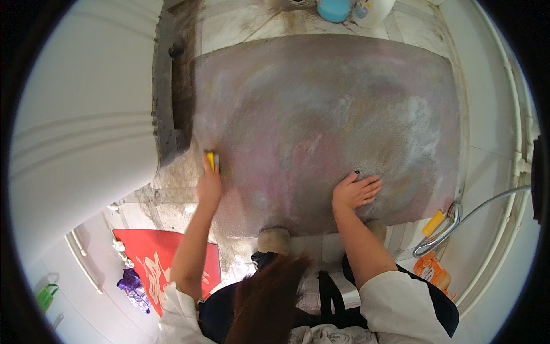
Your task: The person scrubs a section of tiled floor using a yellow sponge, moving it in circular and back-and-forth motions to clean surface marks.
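Observation:
A large grey-pink mat [300, 107] lies flat on the tiled floor before me, smeared with whitish and brownish swirls. At its left edge, my left hand [210, 185] is closed around a small yellow tool [211, 161], possibly a scrubbing brush; my fingers cover much of it, and its working side is hidden. My right hand [355, 191] rests palm down on the lower right part of the mat, fingers apart, holding nothing. The tips of my shoes [274, 241] are at the mat's near edge.
Left stands a white ribbed appliance or tub [86, 99] with a dark base. A blue container [334, 10] and white bottle [373, 13] stand beyond the mat. Right are a metal hose [485, 198], a yellow-orange object [432, 223] and an orange bag [432, 273]. A red mat [172, 249] lies lower left.

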Available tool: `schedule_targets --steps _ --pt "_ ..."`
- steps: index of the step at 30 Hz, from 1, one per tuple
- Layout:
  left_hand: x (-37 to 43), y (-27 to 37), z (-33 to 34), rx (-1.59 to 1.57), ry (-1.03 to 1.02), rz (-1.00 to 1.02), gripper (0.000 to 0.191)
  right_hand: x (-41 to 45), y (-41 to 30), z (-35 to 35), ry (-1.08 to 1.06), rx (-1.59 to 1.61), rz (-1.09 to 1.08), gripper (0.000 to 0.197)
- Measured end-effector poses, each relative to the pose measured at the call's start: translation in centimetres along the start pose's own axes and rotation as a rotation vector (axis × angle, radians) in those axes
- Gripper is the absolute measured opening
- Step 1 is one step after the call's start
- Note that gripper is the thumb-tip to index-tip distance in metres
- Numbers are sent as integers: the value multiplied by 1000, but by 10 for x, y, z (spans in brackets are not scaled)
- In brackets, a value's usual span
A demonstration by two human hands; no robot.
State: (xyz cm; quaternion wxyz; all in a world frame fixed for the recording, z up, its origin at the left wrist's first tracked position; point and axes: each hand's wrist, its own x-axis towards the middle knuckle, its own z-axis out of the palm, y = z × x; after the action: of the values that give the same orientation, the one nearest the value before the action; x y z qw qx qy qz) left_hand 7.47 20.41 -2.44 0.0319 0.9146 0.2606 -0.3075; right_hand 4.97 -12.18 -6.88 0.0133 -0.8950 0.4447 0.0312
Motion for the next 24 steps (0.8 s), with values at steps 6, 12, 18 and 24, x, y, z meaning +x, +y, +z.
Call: schedule_targets --steps 6,12,18,24 --pt "72 25 -54 11 200 -83 58 -5 -8 -3 -27 52 -12 65" --pt "-23 7 3 -61 -118 163 56 -4 -3 -3 -14 29 4 64" --pt "54 50 -43 46 155 40 59 -4 -3 1 24 10 -7 63" --pt "104 61 -70 38 244 7 58 -3 -10 -4 20 -3 3 62"
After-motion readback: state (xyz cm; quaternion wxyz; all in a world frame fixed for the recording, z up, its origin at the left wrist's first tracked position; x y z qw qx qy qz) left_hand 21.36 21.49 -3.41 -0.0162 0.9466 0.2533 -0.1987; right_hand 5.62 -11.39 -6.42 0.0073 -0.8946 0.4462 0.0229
